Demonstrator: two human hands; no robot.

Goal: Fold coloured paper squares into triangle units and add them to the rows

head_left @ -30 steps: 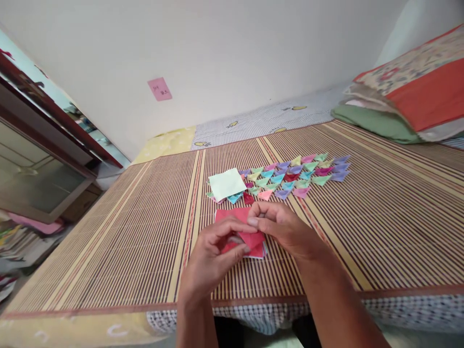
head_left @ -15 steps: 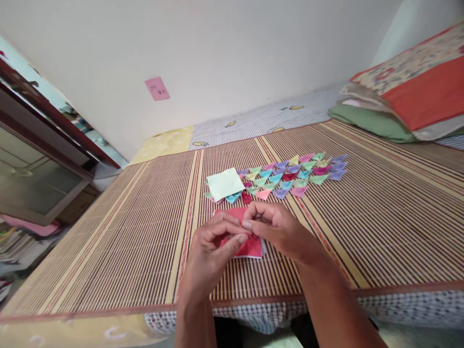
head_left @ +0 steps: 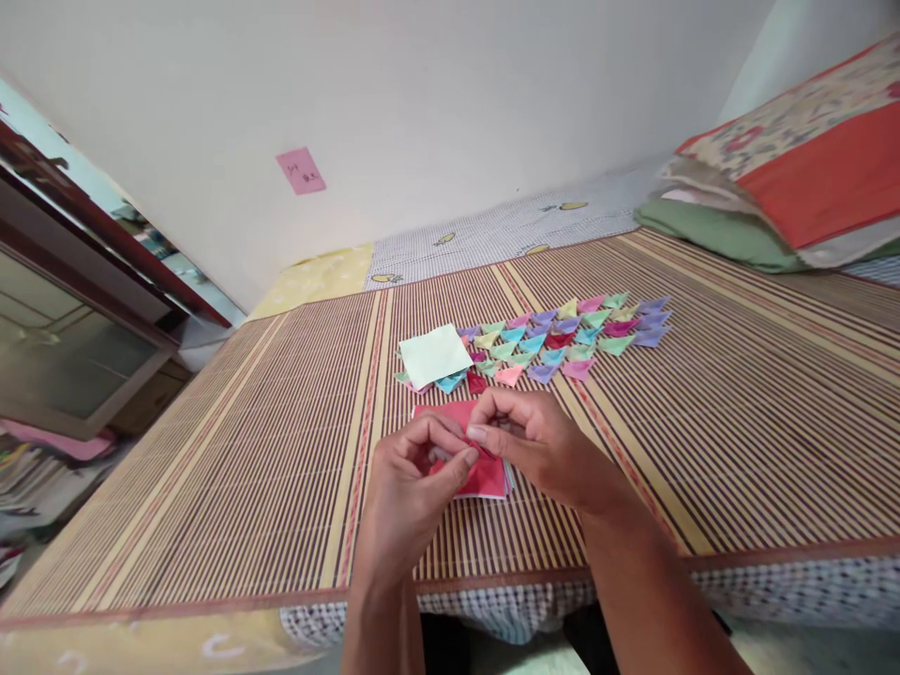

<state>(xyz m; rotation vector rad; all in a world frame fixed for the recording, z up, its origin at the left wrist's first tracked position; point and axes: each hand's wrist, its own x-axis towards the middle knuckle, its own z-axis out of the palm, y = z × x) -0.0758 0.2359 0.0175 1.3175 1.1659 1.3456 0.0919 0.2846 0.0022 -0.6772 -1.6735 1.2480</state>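
Note:
My left hand (head_left: pixel 416 472) and my right hand (head_left: pixel 535 444) meet over a stack of square paper sheets (head_left: pixel 490 483) with a red one on top. Thumbs and fingertips of both hands pinch a small red folded paper (head_left: pixel 481 449), mostly covered by the fingers. Its exact shape is hard to make out. Just beyond my hands lie rows of small folded paper pieces (head_left: pixel 541 347) in many colours. A pale green paper sheet (head_left: pixel 436 356) rests over the left end of those rows.
A striped bamboo mat (head_left: pixel 267 469) covers the bed. At the back right sits a folded quilt (head_left: pixel 822 187) with red and floral cloth above a green one. A pink note (head_left: pixel 302 171) hangs on the white wall. A glass-fronted cabinet (head_left: pixel 63 328) stands at left.
The left fingers have shifted slightly around the red folded paper, and more of it shows between the fingertips. The whole view has moved a little; the paper rows and stack stay put.

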